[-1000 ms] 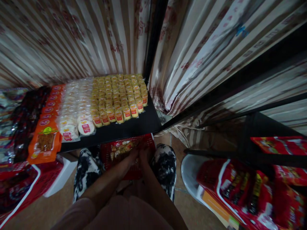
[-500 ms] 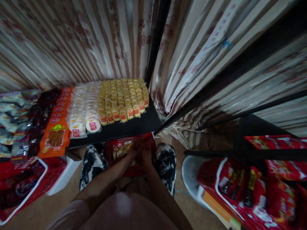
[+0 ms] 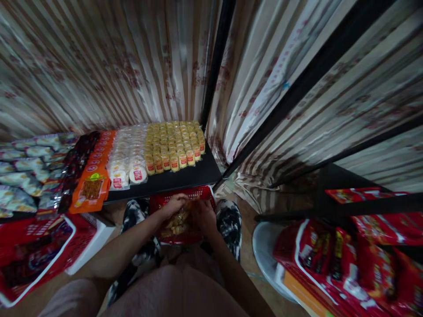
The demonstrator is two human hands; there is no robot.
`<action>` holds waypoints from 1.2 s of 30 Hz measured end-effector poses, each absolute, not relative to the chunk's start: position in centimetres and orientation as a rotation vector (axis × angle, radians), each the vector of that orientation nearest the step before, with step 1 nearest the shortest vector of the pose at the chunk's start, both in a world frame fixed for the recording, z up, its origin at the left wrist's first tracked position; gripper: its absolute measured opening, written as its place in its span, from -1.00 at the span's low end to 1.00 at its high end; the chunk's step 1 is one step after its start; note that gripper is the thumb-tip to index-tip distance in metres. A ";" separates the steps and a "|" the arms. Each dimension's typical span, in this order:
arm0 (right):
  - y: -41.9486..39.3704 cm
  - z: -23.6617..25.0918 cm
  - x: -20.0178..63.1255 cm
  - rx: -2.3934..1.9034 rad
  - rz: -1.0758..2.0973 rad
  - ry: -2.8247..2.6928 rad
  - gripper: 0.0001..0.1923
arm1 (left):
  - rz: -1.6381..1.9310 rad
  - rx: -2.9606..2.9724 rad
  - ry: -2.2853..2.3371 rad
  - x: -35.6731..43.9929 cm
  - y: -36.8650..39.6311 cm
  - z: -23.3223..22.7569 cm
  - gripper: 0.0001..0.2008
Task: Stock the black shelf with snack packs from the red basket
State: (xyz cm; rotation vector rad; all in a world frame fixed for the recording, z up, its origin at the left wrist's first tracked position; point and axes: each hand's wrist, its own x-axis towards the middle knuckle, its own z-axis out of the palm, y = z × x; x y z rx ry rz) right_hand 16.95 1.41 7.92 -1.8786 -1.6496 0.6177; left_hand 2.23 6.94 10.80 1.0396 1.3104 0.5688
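Note:
Between my knees is a red plastic basket (image 3: 206,192) holding small packaged snacks (image 3: 175,227) in clear, yellowish wrapping. Over its far left part is my left hand (image 3: 174,205), its fingers bent together; whatever they pinch is too dark to make out. My right hand (image 3: 204,216) reaches into the right side of the basket, fingers curled down at the snacks, and its grip is dim and partly hidden. A small gap separates the two hands. Just beyond the basket, rows of yellow wrapped cakes (image 3: 175,145) stand on a black shelf (image 3: 165,182).
Left of the cakes lie white round packs (image 3: 137,174), an orange snack pack (image 3: 90,187) and silvery bags (image 3: 24,176). A red basket (image 3: 82,233) stands at lower left, another with red packets (image 3: 317,251) at right. Black posts (image 3: 220,57) and striped curtains (image 3: 132,57) rise behind.
My hands were close together at the basket's right side; my left hand has moved left, away from the right. More snacks show between them. The view has shifted slightly.

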 end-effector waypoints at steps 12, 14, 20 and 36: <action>3.5 12.1 18.8 -1.688 0.528 -1.724 -0.58 | 0.404 1.362 1.169 4.1 11.8 17.1 -0.75; 4.4 12.5 19.0 -1.693 0.525 -1.663 -0.57 | 0.476 1.415 1.135 4.7 12.9 17.7 -0.70; 8.4 13.0 19.4 -1.696 0.423 -1.501 -0.56 | 0.625 1.642 1.165 6.4 16.5 18.0 -0.52; 20.6 14.0 20.7 -1.728 0.320 -1.260 -0.48 | 0.664 2.129 1.363 10.8 25.5 22.5 -0.56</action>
